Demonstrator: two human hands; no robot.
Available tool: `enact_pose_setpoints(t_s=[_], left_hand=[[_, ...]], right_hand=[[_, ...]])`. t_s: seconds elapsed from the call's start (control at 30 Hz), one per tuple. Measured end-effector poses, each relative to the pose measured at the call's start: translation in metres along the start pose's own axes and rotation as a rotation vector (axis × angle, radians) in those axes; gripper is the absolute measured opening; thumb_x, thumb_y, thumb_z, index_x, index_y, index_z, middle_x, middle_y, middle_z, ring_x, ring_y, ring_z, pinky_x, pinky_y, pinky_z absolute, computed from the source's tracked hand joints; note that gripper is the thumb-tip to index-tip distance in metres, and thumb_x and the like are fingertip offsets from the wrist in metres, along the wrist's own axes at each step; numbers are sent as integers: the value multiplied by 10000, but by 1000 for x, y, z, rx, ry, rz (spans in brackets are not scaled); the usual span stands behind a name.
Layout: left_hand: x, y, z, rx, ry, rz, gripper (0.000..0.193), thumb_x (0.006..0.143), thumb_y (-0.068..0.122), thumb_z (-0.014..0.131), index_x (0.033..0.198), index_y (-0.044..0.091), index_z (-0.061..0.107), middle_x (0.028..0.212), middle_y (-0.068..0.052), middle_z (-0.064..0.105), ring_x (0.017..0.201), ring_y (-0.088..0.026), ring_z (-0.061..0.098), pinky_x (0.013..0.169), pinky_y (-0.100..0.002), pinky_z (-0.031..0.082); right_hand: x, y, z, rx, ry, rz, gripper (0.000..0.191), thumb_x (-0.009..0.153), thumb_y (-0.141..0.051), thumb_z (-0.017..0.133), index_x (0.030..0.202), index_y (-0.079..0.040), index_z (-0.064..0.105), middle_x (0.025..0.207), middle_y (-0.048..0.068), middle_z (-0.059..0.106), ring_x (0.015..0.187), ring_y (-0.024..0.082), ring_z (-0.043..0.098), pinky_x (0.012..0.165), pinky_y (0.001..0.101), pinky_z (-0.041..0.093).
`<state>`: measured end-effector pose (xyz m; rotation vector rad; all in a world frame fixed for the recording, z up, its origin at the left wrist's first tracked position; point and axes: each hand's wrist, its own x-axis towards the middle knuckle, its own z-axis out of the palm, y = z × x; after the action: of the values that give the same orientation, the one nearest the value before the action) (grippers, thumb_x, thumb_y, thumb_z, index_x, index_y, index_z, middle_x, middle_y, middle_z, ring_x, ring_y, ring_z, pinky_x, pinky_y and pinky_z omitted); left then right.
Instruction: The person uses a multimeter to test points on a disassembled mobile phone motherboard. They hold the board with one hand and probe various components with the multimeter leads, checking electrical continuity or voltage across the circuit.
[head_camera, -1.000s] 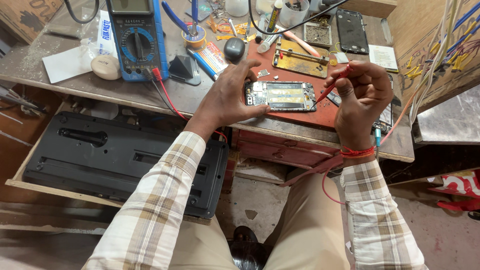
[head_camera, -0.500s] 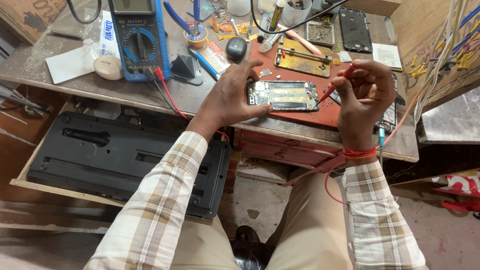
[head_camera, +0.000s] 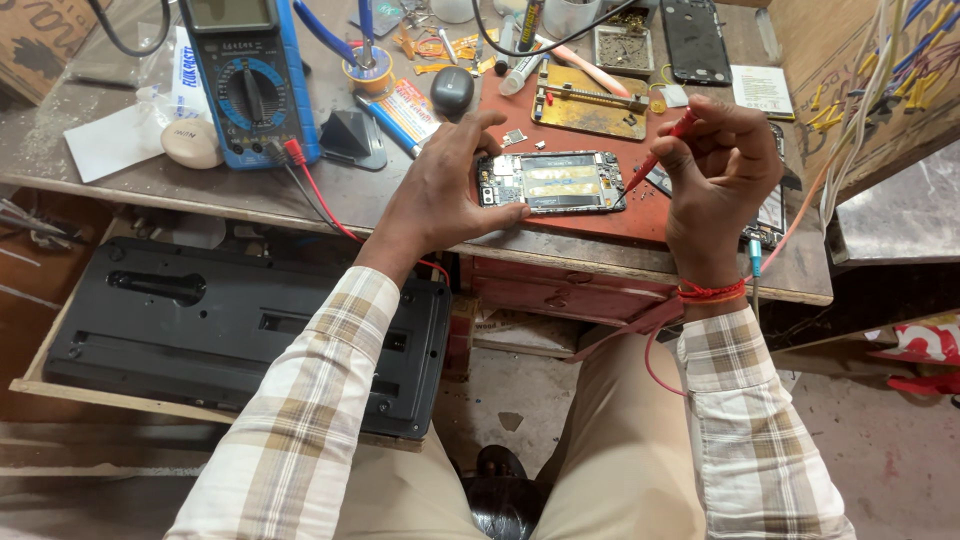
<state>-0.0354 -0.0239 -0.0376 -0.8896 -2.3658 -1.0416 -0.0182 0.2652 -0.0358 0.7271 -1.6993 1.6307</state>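
— From the head view, what do we see of the hands?

— Our left hand (head_camera: 445, 195) lies half-open, thumb and fingertips steadying the opened phone (head_camera: 552, 182) on the red mat (head_camera: 640, 215). Our right hand (head_camera: 718, 175) is closed around a red probe (head_camera: 662, 150), tip at the phone's edge.

— Anything hidden?

— The tip's contact (too small). A blue multimeter (head_camera: 250, 80) stands on the cluttered workbench (head_camera: 150, 185).
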Motion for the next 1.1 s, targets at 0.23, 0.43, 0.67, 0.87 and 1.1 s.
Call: enact_pose_setpoints(t_s=[0.23,0.43,0.67,0.87,1.1], left_hand=[[0,-1,3,31,-11,-25,913,713,415,946,1423,102,465,1118,-100,685,1107,-317,649,956,-453,541],[0,-1,3,34,-18,-31,910,726,430,938,1431,104,463,1130,-99,681,1115,-316,645,957,-454,547],[1,0,5,39,-27,-37,915,721,440,945,1426,114,462,1131,-95,679,1111,-311,642,948,-454,549],[0,0,4,40,-23,-28,920,723,430,950,1433,115,457,1132,-95,678,1114,-311,639,957,-457,546],[0,-1,4,38,-21,-28,918,724,428,948,1434,115,458,1134,-92,678,1114,-311,640,959,-459,548]], right_hand=[[-3,0,-3,82,-33,72,190,1158,-20,669,1315,-31,563,1119,135,725,962,172,726,908,309,630],[0,2,-1,71,-17,-12,210,1146,35,726,1241,-12,545,1098,124,667,984,171,686,914,313,604],[-1,-2,-2,80,-42,78,219,1125,35,682,1275,-21,532,1111,132,711,959,170,729,898,306,636],[1,-3,0,22,-30,12,235,1098,76,702,1230,-12,529,1106,151,679,966,182,701,895,307,618],[-2,-2,-4,100,-34,80,161,1145,77,652,1215,-6,534,1076,155,711,952,196,737,896,314,645]])
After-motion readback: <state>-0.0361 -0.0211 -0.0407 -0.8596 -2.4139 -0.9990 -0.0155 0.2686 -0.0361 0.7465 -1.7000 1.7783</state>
